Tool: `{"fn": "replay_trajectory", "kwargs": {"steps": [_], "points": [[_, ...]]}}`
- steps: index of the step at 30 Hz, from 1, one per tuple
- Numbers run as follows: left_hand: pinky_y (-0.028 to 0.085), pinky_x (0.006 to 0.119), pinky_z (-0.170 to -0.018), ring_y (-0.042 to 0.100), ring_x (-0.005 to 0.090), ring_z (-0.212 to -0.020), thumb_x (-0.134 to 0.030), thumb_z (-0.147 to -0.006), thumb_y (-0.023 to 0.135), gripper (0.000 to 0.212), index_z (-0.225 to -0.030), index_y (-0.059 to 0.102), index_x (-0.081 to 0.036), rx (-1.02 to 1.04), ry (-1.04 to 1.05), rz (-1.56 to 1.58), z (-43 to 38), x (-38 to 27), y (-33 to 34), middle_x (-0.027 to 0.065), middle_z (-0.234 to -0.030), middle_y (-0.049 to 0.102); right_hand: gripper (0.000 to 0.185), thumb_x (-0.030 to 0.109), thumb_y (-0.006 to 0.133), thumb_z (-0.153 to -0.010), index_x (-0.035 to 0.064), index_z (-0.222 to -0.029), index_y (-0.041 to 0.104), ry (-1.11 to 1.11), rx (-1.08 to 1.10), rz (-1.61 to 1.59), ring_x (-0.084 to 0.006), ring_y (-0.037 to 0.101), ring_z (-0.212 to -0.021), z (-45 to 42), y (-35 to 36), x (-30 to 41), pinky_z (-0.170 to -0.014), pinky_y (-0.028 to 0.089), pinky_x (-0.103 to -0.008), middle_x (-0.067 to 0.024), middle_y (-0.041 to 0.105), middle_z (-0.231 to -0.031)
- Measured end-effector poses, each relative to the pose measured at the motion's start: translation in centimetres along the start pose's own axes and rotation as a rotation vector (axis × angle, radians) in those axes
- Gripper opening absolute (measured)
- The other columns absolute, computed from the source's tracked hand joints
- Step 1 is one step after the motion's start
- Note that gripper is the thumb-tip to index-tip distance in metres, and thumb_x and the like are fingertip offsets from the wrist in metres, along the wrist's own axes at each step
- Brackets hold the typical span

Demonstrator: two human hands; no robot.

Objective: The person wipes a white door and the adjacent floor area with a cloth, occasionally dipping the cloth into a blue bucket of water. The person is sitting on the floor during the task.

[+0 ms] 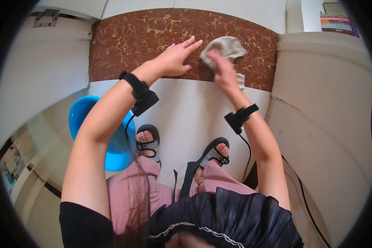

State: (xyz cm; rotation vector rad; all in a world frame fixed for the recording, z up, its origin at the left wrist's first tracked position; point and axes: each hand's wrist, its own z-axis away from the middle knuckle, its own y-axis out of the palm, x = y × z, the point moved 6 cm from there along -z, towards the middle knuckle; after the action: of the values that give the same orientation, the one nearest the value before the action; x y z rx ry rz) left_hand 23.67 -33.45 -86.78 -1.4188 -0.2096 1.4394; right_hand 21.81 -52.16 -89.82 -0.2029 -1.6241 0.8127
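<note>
A pale, crumpled cloth (231,46) is bunched under my right hand (224,69), over a reddish-brown surface with gold veining (136,31). My right hand is blurred, and its fingers press on the cloth. A loose end of the cloth shows by the wrist. To the left, my left hand (178,59) reaches over the same surface with its fingers spread, holding nothing; whether its palm touches the surface I cannot tell. Both wrists carry black straps with small boxes and cables. Below my left forearm stands a blue plastic basin (119,161), partly hidden by the arm.
A pale panel with a metal hinge (46,18) is at the upper left. Stacked books (336,23) lie at the upper right, beyond a pale side panel (322,77). My sandaled feet rest on the white floor (183,114). A black cable (303,189) runs down at the right.
</note>
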Motion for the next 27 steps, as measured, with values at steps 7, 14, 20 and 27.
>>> {"fn": "replay_trajectory", "kwargs": {"steps": [7, 14, 20, 27], "points": [[0.043, 0.042, -0.111, 0.046, 0.0409, -0.137, -0.014, -0.087, 0.063, 0.078, -0.158, 0.030, -0.017, 0.007, -0.123, 0.037, -0.3, 1.1, 0.1, 0.0227, -0.159, 0.032, 0.072, -0.010, 0.057, -0.070, 0.0217, -0.135, 0.059, -0.234, 0.583, -0.039, -0.0374, 0.056, -0.127, 3.2, 10.8, 8.0, -0.112, 0.044, -0.0454, -0.0118, 0.060, -0.139], [0.048, 0.041, -0.106, 0.057, 0.0357, -0.127, -0.021, -0.091, 0.068, 0.069, -0.154, 0.039, -0.010, -0.164, -0.159, 0.141, 1.5, 4.2, -4.4, 0.0222, -0.148, 0.049, 0.040, 0.000, 0.052, -0.095, -0.0021, -0.135, 0.056, 0.279, 0.651, -0.803, -0.0207, 0.057, -0.122, -2.8, 11.9, 11.6, -0.104, 0.047, -0.0343, -0.0129, 0.062, -0.130], [0.052, 0.042, -0.101, 0.059, 0.0301, -0.126, -0.027, -0.096, 0.066, 0.066, -0.154, 0.038, -0.012, -0.240, -0.166, 0.233, 1.2, 2.9, -9.5, 0.0184, -0.145, 0.053, 0.057, 0.049, 0.076, -0.077, 0.0169, -0.122, 0.063, -0.336, 0.415, -0.392, -0.0330, 0.069, -0.094, -1.4, 16.1, 22.0, -0.079, 0.056, -0.0423, -0.0162, 0.071, -0.109], [0.052, 0.042, -0.101, 0.060, 0.0292, -0.126, -0.030, -0.097, 0.065, 0.065, -0.154, 0.040, -0.015, -0.241, -0.217, 0.290, 1.7, 1.5, -11.0, 0.0177, -0.145, 0.054, 0.033, 0.026, 0.069, -0.076, 0.0071, -0.103, 0.067, -0.097, 0.649, -0.051, -0.0366, 0.070, -0.080, 2.4, 19.7, 23.0, -0.072, 0.056, -0.0443, -0.0157, 0.072, -0.086]]}}
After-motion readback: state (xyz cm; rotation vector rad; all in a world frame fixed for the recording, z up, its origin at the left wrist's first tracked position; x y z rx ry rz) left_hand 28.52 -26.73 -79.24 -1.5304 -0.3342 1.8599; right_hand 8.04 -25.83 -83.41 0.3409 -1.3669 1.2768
